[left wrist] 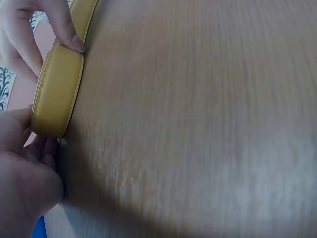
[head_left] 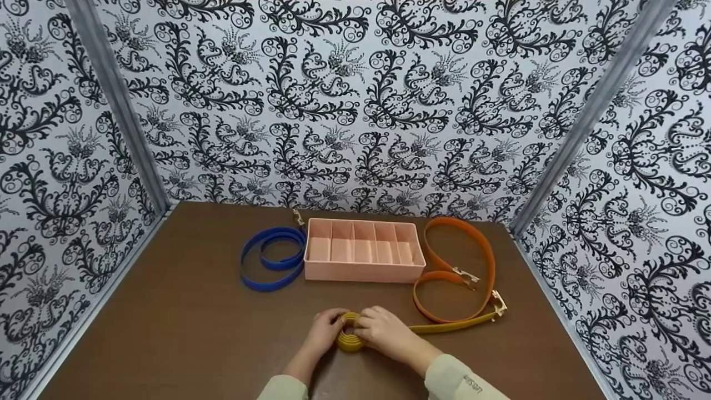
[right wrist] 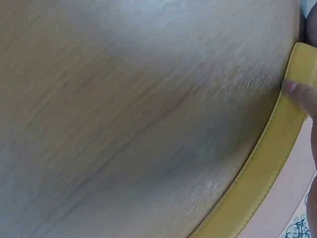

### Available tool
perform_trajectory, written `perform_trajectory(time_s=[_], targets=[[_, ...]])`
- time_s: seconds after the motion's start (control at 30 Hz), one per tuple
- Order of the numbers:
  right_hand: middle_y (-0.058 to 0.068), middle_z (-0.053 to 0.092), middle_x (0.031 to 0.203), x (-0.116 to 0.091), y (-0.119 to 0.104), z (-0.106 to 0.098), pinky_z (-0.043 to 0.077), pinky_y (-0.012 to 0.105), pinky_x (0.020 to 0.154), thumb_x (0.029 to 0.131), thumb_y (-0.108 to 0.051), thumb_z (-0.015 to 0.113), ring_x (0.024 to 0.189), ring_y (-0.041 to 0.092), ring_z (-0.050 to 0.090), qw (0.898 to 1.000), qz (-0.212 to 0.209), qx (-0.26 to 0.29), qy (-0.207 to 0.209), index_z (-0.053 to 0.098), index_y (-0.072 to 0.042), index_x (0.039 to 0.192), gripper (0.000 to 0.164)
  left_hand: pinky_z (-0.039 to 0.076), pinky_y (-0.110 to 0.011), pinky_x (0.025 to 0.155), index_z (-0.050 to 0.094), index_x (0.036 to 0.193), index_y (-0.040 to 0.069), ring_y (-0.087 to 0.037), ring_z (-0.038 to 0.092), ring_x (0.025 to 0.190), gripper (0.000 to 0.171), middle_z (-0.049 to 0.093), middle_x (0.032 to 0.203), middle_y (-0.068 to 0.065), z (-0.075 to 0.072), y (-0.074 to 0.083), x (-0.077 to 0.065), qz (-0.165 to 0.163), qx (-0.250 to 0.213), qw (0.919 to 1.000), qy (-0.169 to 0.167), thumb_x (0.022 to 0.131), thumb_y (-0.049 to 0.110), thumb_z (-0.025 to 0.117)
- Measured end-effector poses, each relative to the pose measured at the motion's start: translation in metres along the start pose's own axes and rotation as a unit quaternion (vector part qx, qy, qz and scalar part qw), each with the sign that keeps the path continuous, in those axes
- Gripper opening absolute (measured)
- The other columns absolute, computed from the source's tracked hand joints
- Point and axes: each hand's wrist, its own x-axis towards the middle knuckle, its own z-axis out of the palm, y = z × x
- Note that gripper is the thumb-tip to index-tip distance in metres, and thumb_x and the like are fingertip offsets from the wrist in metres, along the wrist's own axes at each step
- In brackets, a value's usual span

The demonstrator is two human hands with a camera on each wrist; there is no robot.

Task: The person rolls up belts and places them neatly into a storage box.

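A yellow belt (head_left: 351, 344) lies near the front of the table, partly wound into a roll standing on its edge. Its loose end runs right to a metal buckle (head_left: 499, 303). My left hand (head_left: 324, 332) holds the roll's left side, fingers curled about it. On the right side, my right hand (head_left: 386, 335) pinches the roll, some fingertips hidden inside the coil. The left wrist view shows the stitched outer face of the belt (left wrist: 58, 91) between both hands. In the right wrist view, a thumb presses the belt's near edge (right wrist: 265, 163).
A pink tray (head_left: 364, 272) with several compartments stands behind the hands. Left of it lies a loosely coiled blue belt (head_left: 266, 286), its buckle (head_left: 299, 218) at the back. An orange belt (head_left: 489, 255) loops on the right, close to the yellow strap. Patterned walls enclose the brown table (head_left: 183, 311).
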Motion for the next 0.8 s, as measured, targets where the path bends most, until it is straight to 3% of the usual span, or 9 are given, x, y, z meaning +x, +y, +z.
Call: perform_trajectory(time_s=[0.17, 0.3, 0.5, 0.67, 0.8], targets=[[-0.008, 0.065, 0.084, 0.008, -0.003, 0.002, 0.043, 0.028, 0.075, 0.079, -0.025, 0.080, 0.084, 0.013, 0.053, 0.999, 0.025, 0.009, -0.044, 0.077, -0.020, 0.092, 0.015, 0.041, -0.055, 0.094, 0.067, 0.111, -0.003, -0.040, 0.054, 0.109, 0.021, 0.065, 0.111, -0.016, 0.000, 0.000, 0.001, -0.034, 0.004, 0.9991, 0.025, 0.095, 0.010, 0.061], [-0.007, 0.062, 0.077, 0.017, -0.009, 0.004, 0.037, 0.028, 0.067, 0.072, -0.038, 0.084, 0.075, 0.013, 0.046, 0.997, 0.048, -0.023, -0.062, 0.074, -0.019, 0.085, 0.024, 0.040, -0.056, 0.095, 0.064, 0.115, -0.003, -0.042, 0.052, 0.111, 0.026, 0.063, 0.115, -0.018, 0.000, 0.000, 0.000, -0.044, -0.009, 0.9985, 0.033, 0.094, 0.012, 0.063], [-0.005, 0.061, 0.072, 0.026, -0.014, 0.009, 0.037, 0.028, 0.064, 0.069, -0.042, 0.084, 0.071, 0.015, 0.044, 0.994, 0.083, -0.042, -0.050, 0.073, -0.015, 0.076, 0.030, 0.039, -0.056, 0.095, 0.059, 0.121, -0.004, -0.042, 0.048, 0.113, 0.037, 0.059, 0.119, -0.020, 0.003, -0.001, -0.001, -0.064, -0.033, 0.9964, 0.044, 0.089, 0.011, 0.069], [-0.006, 0.059, 0.069, 0.026, -0.014, 0.010, 0.039, 0.030, 0.064, 0.065, -0.043, 0.085, 0.069, 0.014, 0.045, 0.995, 0.086, -0.043, -0.020, 0.073, -0.015, 0.073, 0.033, 0.040, -0.056, 0.092, 0.056, 0.118, -0.006, -0.042, 0.049, 0.109, 0.034, 0.059, 0.114, -0.021, 0.005, 0.001, -0.001, -0.049, -0.019, 0.9971, 0.055, 0.089, 0.007, 0.068], [-0.006, 0.063, 0.080, 0.019, -0.010, 0.008, 0.043, 0.031, 0.073, 0.064, -0.047, 0.085, 0.079, 0.015, 0.051, 0.997, 0.065, -0.035, -0.019, 0.074, -0.017, 0.082, 0.036, 0.040, -0.055, 0.092, 0.060, 0.115, -0.005, -0.043, 0.050, 0.109, 0.028, 0.061, 0.114, -0.020, 0.005, 0.002, -0.002, -0.030, 0.016, 0.9976, 0.061, 0.090, 0.007, 0.067]])
